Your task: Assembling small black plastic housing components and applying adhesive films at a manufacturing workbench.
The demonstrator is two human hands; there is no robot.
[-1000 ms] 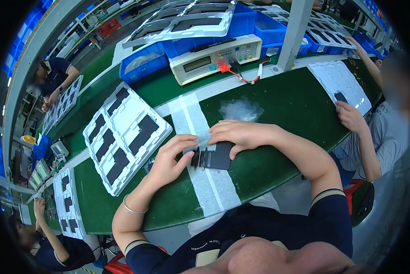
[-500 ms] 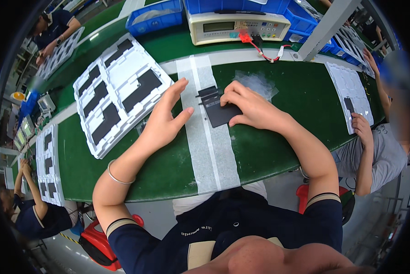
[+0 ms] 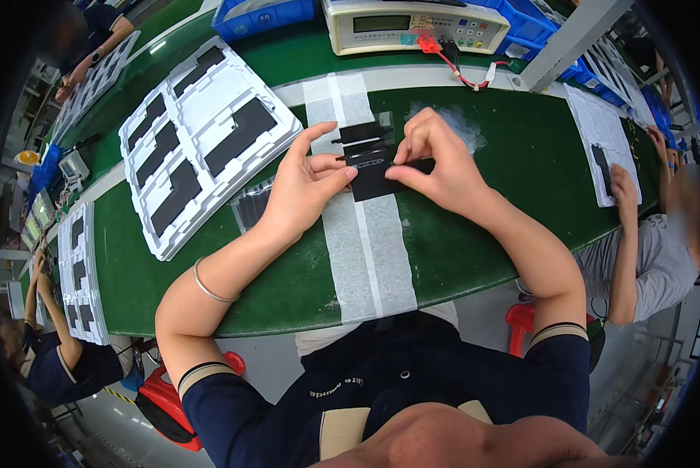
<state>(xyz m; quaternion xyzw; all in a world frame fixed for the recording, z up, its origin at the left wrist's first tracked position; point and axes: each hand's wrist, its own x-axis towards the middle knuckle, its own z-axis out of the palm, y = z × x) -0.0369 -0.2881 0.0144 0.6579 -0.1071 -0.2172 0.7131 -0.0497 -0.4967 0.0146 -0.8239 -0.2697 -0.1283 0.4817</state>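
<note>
A flat black battery [image 3: 372, 186] with narrow tabs along its far edge is held just above the pale paper strip [image 3: 381, 257]. My left hand [image 3: 309, 181] grips its left edge, thumb on top and fingers partly beneath. At the right side my right hand [image 3: 442, 160] pinches thumb and forefinger together against the battery; whether a thin film is also between them cannot be seen. Part of the battery shows dark behind the right hand. A small clear film [image 3: 386, 121] shows by the far tabs.
A white tray [image 3: 210, 175] of black batteries lies at left, with a clear sheet [image 3: 249, 204] beside my left forearm. Clear films [image 3: 468, 132] lie beyond my right hand. A tester [image 3: 412, 31] with red and black leads stands at the back, near a metal post [image 3: 572, 47]. Co-workers sit both sides.
My left hand has moved right and taken hold of the battery, which is raised from the strip. My right hand has shifted into a pinch at its edge. The view has tilted slightly.
</note>
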